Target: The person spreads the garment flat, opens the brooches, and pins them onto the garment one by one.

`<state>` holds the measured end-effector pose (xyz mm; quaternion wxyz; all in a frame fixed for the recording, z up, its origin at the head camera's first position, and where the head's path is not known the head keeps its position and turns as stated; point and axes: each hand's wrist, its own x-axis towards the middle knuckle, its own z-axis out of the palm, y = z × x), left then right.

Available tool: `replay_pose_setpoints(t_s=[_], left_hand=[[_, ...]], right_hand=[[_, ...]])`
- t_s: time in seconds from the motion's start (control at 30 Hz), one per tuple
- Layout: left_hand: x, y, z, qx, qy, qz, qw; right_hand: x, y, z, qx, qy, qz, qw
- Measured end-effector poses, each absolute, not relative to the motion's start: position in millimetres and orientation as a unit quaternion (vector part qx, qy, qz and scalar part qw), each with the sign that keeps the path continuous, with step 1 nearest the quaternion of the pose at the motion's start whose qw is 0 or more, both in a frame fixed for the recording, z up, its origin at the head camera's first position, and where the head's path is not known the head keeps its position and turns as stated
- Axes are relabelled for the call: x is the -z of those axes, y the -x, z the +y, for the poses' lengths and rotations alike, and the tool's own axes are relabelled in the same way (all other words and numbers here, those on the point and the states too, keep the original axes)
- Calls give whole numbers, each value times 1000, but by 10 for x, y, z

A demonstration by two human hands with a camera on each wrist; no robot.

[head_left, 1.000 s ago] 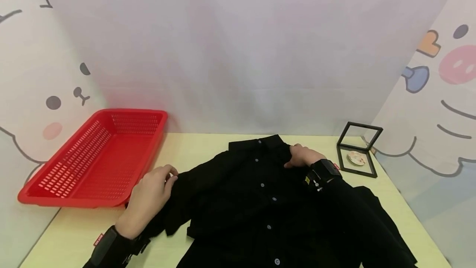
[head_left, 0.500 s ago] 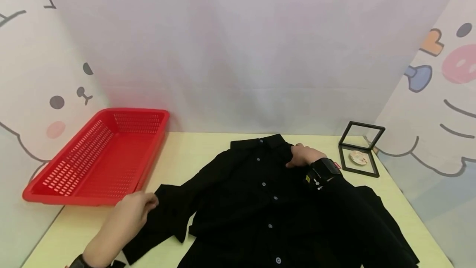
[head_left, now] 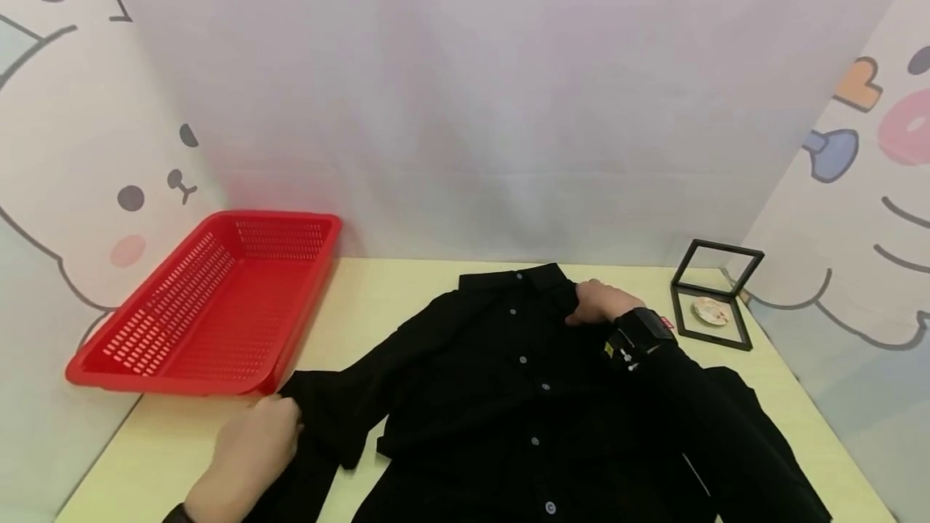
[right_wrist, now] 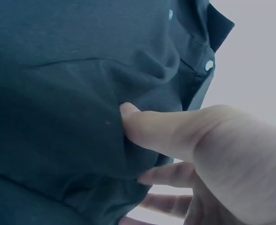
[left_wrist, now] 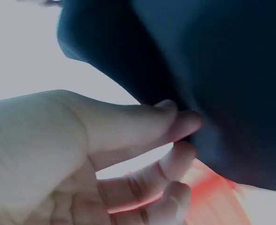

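A black button-up shirt (head_left: 479, 394) lies front side up, its collar (head_left: 508, 278) toward the back wall. At the lower left my left hand (head_left: 254, 446) holds the edge of the shirt's left-lying sleeve (head_left: 330, 406). In the left wrist view the thumb and forefinger pinch the dark cloth (left_wrist: 241, 93). My right hand (head_left: 601, 302) grips the shirt by the shoulder beside the collar. Seen from the right wrist, the thumb (right_wrist: 152, 129) presses on top of the cloth while the other fingers go beneath its edge, partly hidden.
A red perforated basket (head_left: 174, 384) stands at the left, close to my left hand. At the back right is a hinged black frame (head_left: 712, 339) with a small round pale item (head_left: 710, 311) in it. A pale wall (head_left: 508, 103) bounds the table's far edge.
My left hand let the sleeve spread out, moved down and left along it, then took hold of its edge again. The right hand stays at the shoulder. The head view has turned slightly left.
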<state>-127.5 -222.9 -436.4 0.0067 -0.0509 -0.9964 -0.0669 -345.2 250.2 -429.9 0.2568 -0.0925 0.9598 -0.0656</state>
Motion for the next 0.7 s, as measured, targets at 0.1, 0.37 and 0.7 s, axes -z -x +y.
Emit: replay_pose_setpoints(t_s=[0.1,0.37,0.7], left_hand=[[4277,1394,-1973,75,80,-994,17],[4041,1807,-1369,141,134,-981,-8],[4056,2855,-1079,179,177,-960,-122]], right_hand=[[4266,3491,2515,100,98,958,251],[5113,4253,2991,149,151,957,198],[4521,3747,2557,200,72,964,160]])
